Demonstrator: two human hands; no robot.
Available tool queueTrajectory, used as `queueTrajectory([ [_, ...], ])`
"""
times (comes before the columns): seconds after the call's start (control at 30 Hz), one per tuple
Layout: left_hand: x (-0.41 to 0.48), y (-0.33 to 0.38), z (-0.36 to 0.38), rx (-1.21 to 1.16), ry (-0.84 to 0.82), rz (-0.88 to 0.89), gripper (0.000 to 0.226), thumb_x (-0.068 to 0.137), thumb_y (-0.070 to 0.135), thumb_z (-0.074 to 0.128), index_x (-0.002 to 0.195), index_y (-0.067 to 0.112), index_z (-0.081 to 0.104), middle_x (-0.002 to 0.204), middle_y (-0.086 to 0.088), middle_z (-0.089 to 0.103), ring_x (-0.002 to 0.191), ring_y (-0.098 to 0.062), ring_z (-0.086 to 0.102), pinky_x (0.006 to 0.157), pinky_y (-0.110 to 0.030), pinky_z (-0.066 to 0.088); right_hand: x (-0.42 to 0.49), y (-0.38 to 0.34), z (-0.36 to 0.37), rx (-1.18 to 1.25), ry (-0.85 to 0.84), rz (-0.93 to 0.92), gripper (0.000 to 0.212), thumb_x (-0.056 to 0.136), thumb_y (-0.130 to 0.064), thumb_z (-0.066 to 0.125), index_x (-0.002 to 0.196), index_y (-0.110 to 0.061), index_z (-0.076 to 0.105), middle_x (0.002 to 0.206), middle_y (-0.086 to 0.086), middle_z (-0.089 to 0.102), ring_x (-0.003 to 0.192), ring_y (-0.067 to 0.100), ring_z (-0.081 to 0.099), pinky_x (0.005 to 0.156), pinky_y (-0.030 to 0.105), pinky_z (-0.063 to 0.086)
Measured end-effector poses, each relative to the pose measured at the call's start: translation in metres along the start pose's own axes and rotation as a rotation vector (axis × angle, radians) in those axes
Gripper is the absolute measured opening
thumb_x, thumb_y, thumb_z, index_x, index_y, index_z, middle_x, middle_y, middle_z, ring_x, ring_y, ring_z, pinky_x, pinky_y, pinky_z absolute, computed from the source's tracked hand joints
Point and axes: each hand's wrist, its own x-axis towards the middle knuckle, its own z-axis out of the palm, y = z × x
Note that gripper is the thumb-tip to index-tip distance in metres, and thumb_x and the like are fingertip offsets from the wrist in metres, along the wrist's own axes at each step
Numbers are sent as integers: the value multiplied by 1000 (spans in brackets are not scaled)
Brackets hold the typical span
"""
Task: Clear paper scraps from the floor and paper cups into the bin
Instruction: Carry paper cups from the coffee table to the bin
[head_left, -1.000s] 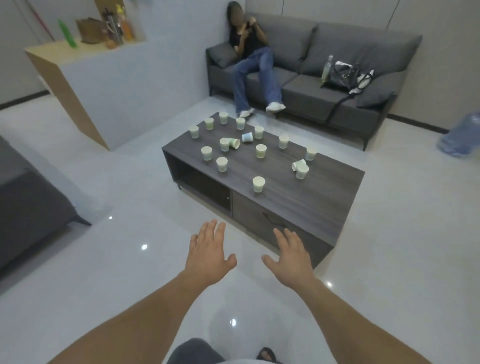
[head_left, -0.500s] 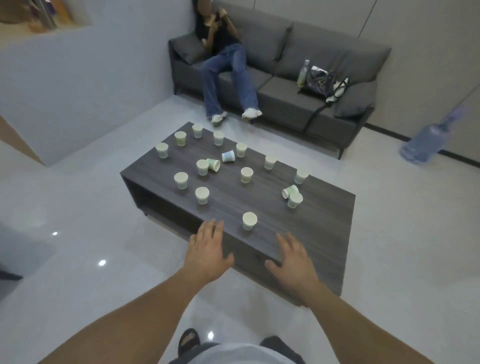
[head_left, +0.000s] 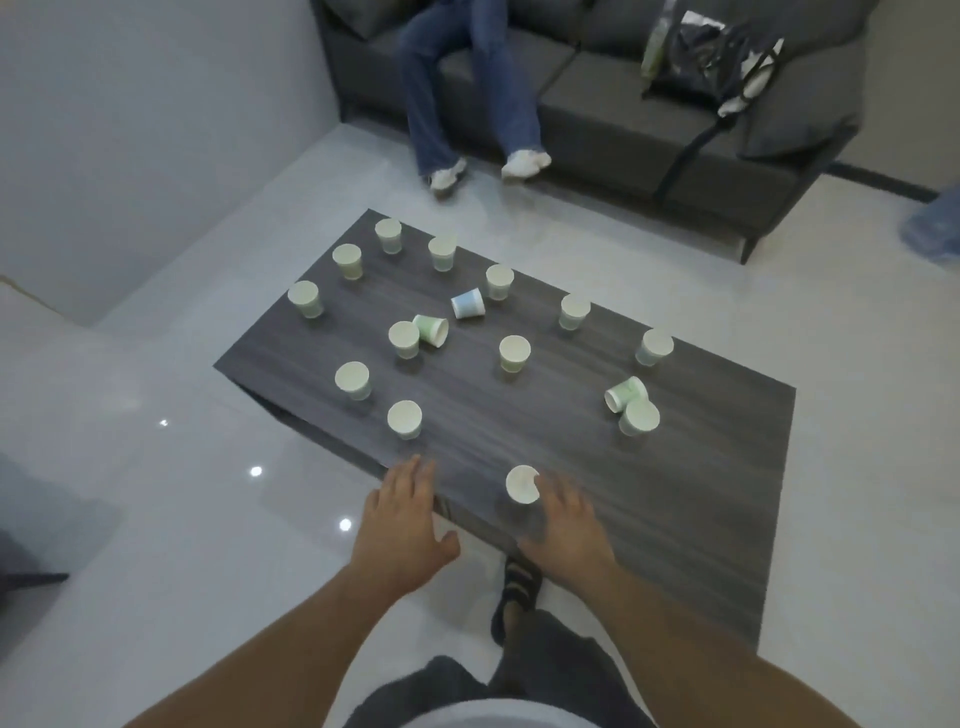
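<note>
Across the dark coffee table (head_left: 701, 493) dotted with paper cups (head_left: 514, 352), both hands hover spread and empty at the near edge, the right hand (head_left: 566, 525) nearer than the left hand (head_left: 402, 519) to the closest upright cup (head_left: 521, 484), which stands just ahead of its fingertips.

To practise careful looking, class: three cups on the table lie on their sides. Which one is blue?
The blue cup is the tipped one nearest the sofa; the left cup and right cup are green.

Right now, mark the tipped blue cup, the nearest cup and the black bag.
tipped blue cup (head_left: 468, 304): head view, side wall.
nearest cup (head_left: 521, 484): head view, top face.
black bag (head_left: 701, 57): head view, middle of body.
</note>
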Motion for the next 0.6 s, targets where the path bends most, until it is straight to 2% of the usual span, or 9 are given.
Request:
queueTrajectory([
  [0.17,52,13,31,3,-123,-84,94,74,62,57,148,26,10,156,0,17,143,-22,16,113,-39,24,69,22,24,-74,-109,-52,83,80,-36,61,150,-30,17,157,5,12,140,32,20,105,45,39],
  [0.27,87,25,59,-44,-214,-79,92,76,57,56,148,25,9,156,1,14,144,-21,14,115,-40,22,105,36,45,-56,-162,-51,82,84,-33,61,151,-31,15,159,3,4,142,34,14,107,47,36],
  [0.4,140,29,100,-76,-306,-2,93,78,51,64,150,25,11,157,0,16,144,-22,17,116,-42,24,151,52,76,-41,-213,-96,87,88,-38,63,153,-36,6,160,0,-8,145,34,9,112,50,32],
  [0.47,165,25,118,-63,-371,79,93,78,49,64,150,25,10,157,0,13,145,-21,13,117,-41,21,169,55,88,1,-233,-126,84,89,-39,64,152,-37,9,161,0,-3,144,33,15,111,49,33],
  [0.53,184,22,132,-62,-453,158,95,77,50,65,150,26,9,157,1,12,145,-21,11,116,-41,21,181,59,93,60,-245,-149,79,88,-40,65,151,-35,17,159,1,10,140,31,26,108,45,36],
  [0.6,198,21,142,-79,-477,219,99,74,52,68,149,26,10,156,0,15,144,-21,16,116,-39,23,189,66,94,166,-181,-108,77,86,-38,66,150,-32,23,153,1,24,134,26,36,105,39,38],
])
